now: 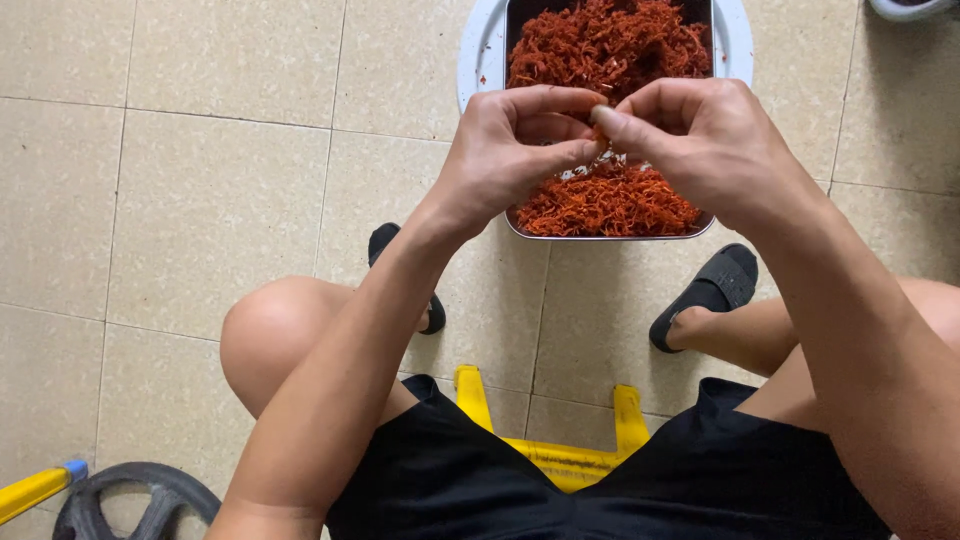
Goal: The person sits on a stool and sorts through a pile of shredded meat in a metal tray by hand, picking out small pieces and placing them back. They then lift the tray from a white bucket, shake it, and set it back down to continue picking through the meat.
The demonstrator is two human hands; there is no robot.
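Here, fingertips of left hand (pixel 515 145) and right hand (pixel 690 135) pinched together on a small tuft of red shredded strands (pixel 598 128), held just above the metal tray (pixel 610 236) heaped with the same. Mid-separating, apparently; calling next for a gentle pull apart. Below: white basin (pixel 478 50), black sandals (pixel 712 290), yellow stool (pixel 560 455), tiled floor (pixel 200 170).

Both forearms reach forward, wrists bent inward. Left hand (pixel 510 150) and right hand (pixel 700 135) meet fingertip to fingertip, fingers (pixel 560 152) curled, pinched together. Knees spread apart.
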